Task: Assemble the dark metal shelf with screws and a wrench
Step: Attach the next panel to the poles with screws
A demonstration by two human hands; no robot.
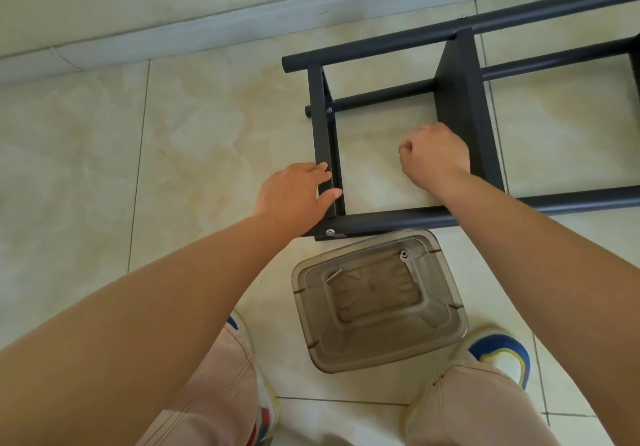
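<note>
The carrying surface is a floor of glossy cream tiles (207,126) with thin dark grout lines, meeting a pale grey skirting (242,26) along the far edge. The dark metal shelf frame (460,99) lies on its side on the tiles, its long round tubes running off to the right. Just in front of it a smoky clear plastic container (379,301) sits on the floor, between two blue, white and yellow sneakers (502,352) standing on the tiles.
</note>
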